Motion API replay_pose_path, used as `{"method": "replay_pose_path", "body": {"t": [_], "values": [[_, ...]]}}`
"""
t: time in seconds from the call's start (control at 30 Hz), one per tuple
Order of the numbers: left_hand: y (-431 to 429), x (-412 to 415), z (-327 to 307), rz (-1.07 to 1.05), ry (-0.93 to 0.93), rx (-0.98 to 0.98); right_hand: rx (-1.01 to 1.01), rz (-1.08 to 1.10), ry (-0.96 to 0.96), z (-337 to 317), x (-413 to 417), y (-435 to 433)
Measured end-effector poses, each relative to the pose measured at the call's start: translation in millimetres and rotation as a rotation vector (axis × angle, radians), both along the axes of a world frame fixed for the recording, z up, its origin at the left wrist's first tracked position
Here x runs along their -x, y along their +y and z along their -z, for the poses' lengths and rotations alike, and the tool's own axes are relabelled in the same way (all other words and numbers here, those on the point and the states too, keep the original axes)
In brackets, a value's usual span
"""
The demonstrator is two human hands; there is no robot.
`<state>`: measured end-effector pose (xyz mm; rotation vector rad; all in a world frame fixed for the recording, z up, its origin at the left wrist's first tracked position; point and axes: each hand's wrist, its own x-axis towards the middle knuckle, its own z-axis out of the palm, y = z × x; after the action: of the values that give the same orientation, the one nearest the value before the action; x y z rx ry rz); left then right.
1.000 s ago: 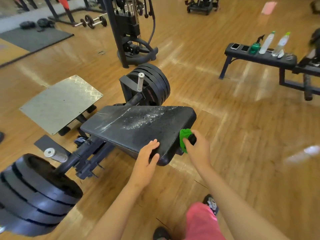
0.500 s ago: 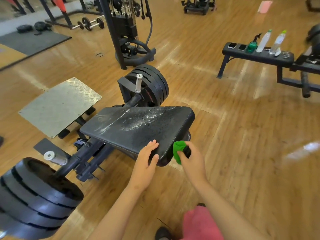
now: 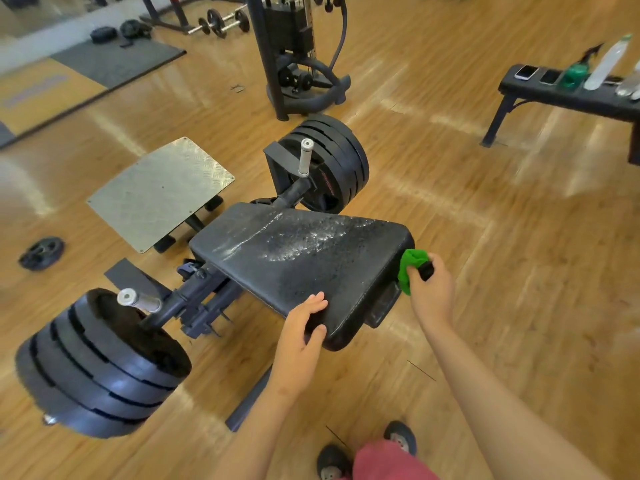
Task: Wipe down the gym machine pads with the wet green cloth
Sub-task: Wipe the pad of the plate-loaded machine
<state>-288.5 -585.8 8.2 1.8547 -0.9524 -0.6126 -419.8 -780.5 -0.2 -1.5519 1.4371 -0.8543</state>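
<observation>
near the middle of the frame the black pad (image 3: pixel 304 258) shows wet streaks on top, and the right hand (image 3: pixel 431 289) pinches the bunched green cloth (image 3: pixel 410 266) against the pad's right side edge at centre right. the left hand (image 3: pixel 299 336) rests below centre on the pad's near corner, fingers fairly straight with the thumb hooked over the edge, as if to steady it. this looks like the edge-wiping step; the next move calls for keeping the cloth pressed flat while dragging it along the side.

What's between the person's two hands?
In the head view, the near corner of the black cushioned machine pad; left hand rests on it, right hand holds the green cloth at its end.
</observation>
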Motion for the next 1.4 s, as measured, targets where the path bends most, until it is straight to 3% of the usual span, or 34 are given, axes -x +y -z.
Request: {"method": "replay_pose_path", "body": {"t": [0.23,0.47,0.83,1.13,1.4], "values": [[0.2,-3.5,3.7,0.013,0.005,0.024,-0.033,0.006,-0.059,-1.9,-3.0,32.2],[10.8,-29.1,14.6,0.282,-0.221,0.055,-0.054,0.031,-0.091,-1.2,-9.0,101.4],[3.1,-72.7,20.8,0.552,-0.265,0.11,-0.029,0.234,-0.023,-4.6,-47.9,210.6],[-3.4,-85.7,19.7,0.609,-0.227,0.099,0.075,0.348,-0.025,-15.9,-61.2,189.8],[-3.6,-86.3,15.6,0.607,-0.231,0.06,0.06,0.306,-0.019,-16.5,-54.6,189.7]]}}
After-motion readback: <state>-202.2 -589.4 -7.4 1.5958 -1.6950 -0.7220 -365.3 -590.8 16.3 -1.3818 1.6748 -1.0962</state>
